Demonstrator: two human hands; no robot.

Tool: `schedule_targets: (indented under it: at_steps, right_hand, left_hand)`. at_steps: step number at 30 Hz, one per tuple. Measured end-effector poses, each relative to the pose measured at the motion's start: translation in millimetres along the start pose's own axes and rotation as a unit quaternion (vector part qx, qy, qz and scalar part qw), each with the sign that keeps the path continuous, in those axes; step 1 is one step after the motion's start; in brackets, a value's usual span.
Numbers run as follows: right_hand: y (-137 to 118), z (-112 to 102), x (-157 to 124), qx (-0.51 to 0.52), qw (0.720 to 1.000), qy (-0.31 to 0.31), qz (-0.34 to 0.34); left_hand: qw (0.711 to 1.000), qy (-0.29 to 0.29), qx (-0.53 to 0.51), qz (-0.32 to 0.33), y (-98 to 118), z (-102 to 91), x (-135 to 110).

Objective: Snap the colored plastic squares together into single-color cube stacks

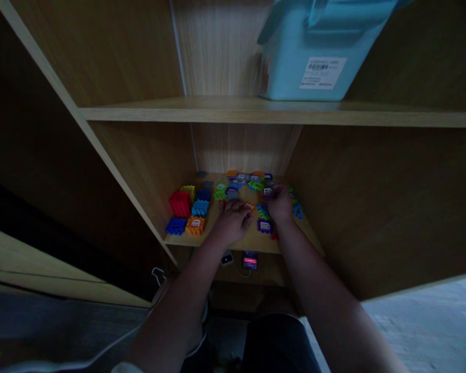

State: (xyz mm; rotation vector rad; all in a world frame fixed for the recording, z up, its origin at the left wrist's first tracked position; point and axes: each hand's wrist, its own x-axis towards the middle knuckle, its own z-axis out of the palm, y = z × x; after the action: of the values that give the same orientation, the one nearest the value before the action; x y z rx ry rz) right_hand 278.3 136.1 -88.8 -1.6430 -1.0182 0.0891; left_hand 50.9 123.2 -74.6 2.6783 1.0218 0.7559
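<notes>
Reaching with both hands onto the low shelf [250, 239], in among small bright tiles [264, 226]. Bending the left hand [233, 220] down over the tiles, close to an orange tile [249, 205]; can't tell if holding anything. Putting the right hand's [280, 204] fingertips at a purple tile [267, 192]; can't tell if pinching it or only touching it. Seeing piles in red [180, 204], light blue [200, 207] and more colors at the shelf's left side. Seeing a blue bin [287, 62] on the top shelf [159, 114], cut off at the top, so can't see inside. Can't read the blurry words on the bin's white label [323, 72]. Seeing a lit phone [250, 260] under the low shelf, too small to read. Can't make out the tiles under the left hand.
</notes>
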Motion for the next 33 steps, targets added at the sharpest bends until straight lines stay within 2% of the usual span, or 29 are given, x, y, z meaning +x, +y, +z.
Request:
schedule_targets:
  at_steps: [4,9,15,25,33]
  right_hand:
    - [4.3,1.6,1.3,0.000,1.000,-0.001,-0.005]
    - [9.1,3.4,2.4,0.009,0.999,-0.032,-0.026]
    - [5.4,3.1,2.5,-0.012,0.999,-0.044,-0.029]
    - [0.8,4.2,1.0,-0.021,0.996,-0.084,-0.032]
    - [-8.5,1.9,-2.1,-0.044,0.993,-0.070,-0.080]
  left_hand:
    - [0.999,0.012,-0.020,0.033,-4.3,2.2,0.1]
    - [0.999,0.028,-0.018,0.041,-0.3,-0.6,-1.5]
    - [0.998,0.015,-0.006,0.059,4.9,-5.3,-1.5]
    - [0.999,0.007,-0.017,0.042,0.2,-1.8,0.6]
    - [0.999,0.035,-0.024,0.034,1.4,-2.7,1.4]
